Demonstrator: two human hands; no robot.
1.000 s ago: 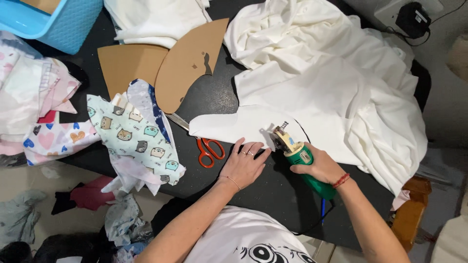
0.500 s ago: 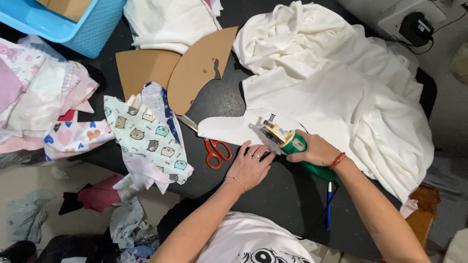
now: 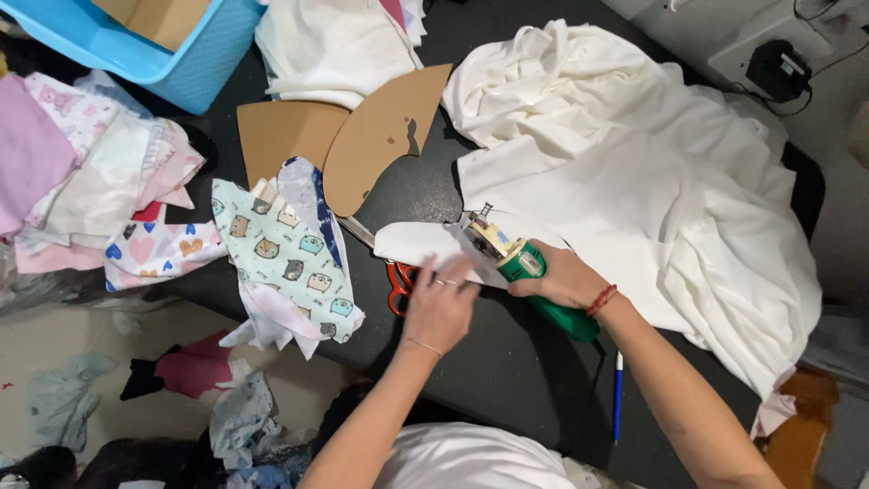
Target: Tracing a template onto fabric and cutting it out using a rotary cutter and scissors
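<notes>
Two hands work at the near centre of the black table (image 3: 507, 362). Your right hand (image 3: 559, 276) is closed around the green handle of an electric fabric cutter (image 3: 511, 258), whose metal head rests on the white fabric (image 3: 652, 190). Your left hand (image 3: 441, 303) lies flat, fingers spread, pressing a cut white fabric piece (image 3: 416, 243) onto the table just left of the cutter head. Orange-handled scissors (image 3: 396, 276) lie partly under that piece, touching your left hand. Far left of the piece, two brown cardboard patterns (image 3: 362, 136) overlap. A cat-print fabric (image 3: 281, 249) hangs over the near left table edge. Folded printed cloths (image 3: 90, 172) sit further left, and a blue plastic basket (image 3: 154, 45) stands at the far left corner. A blue pen (image 3: 617, 398) lies near your right forearm.
</notes>
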